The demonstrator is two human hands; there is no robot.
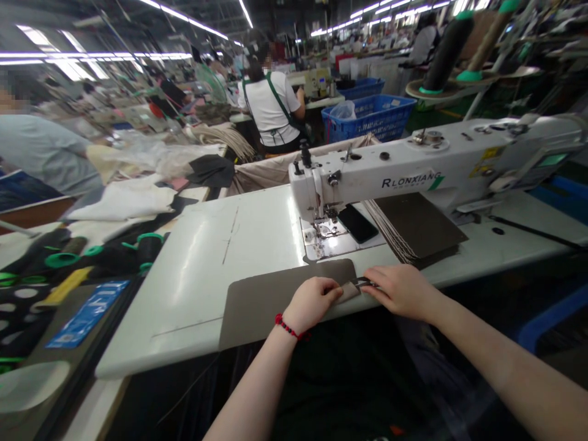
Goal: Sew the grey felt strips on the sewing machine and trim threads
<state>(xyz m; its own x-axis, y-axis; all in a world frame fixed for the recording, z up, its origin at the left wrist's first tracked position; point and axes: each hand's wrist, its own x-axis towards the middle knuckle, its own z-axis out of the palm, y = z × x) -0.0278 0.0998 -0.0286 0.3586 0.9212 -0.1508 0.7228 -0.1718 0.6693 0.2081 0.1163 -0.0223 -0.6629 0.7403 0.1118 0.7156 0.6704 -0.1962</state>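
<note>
A grey-brown fabric panel (266, 295) lies at the front edge of the white sewing table, partly hanging over it. My left hand (313, 301), with a red and black bracelet at the wrist, pinches the panel's near right edge, where a paler folded strip (349, 291) shows. Just to the right, my right hand (399, 291) is closed around small dark metal thread snips (362, 281). Their tips meet the panel's edge beside my left fingertips. Most of the snips is hidden by my fingers.
Behind my hands stands a white sewing machine (367, 174). A black phone (357, 223) and a stack of grey-brown panels (416, 223) lie under its arm. Thread spools (149, 250) and a blue packet (87, 313) are at left. Co-workers sit beyond, near a blue crate (372, 119).
</note>
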